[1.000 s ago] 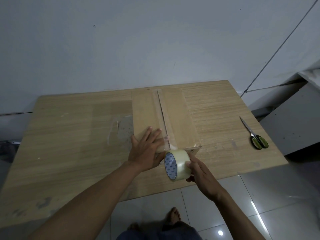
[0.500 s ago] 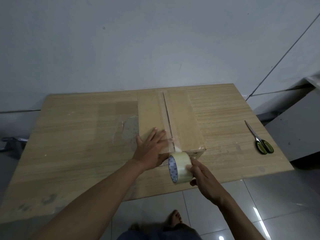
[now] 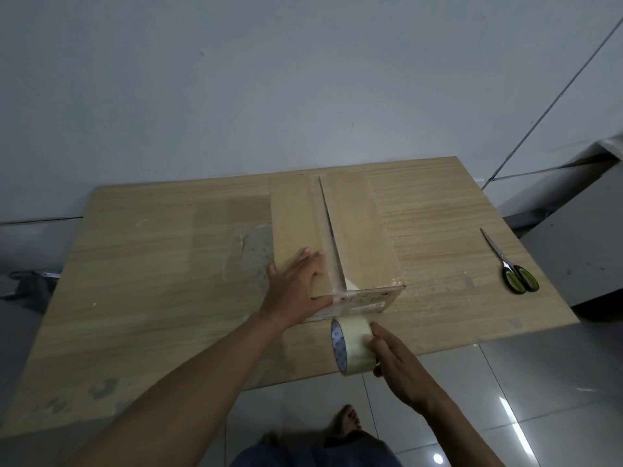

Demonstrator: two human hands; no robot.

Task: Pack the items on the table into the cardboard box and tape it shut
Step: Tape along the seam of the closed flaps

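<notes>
A closed cardboard box (image 3: pixel 357 230) lies in the middle of the wooden table (image 3: pixel 151 281), its flaps meeting along a centre seam covered by a strip of clear tape. My left hand (image 3: pixel 298 284) lies flat on the box top near its front left corner, fingers straight, thumb at the front edge. My right hand (image 3: pixel 394 358) grips a roll of clear tape (image 3: pixel 350 345) just in front of the box's near face, below the top edge. The tape runs from the seam over the front edge down to the roll.
Green-handled scissors (image 3: pixel 509 266) lie near the table's right edge. A worn grey patch (image 3: pixel 256 247) marks the tabletop left of the box. A grey wall stands behind the table; tiled floor and my bare foot (image 3: pixel 349 421) show below its front edge.
My right hand has pulled the tape roll down and toward me, off the box's front edge. My left hand stayed pressed on the box top. The camera view shifted slightly.
</notes>
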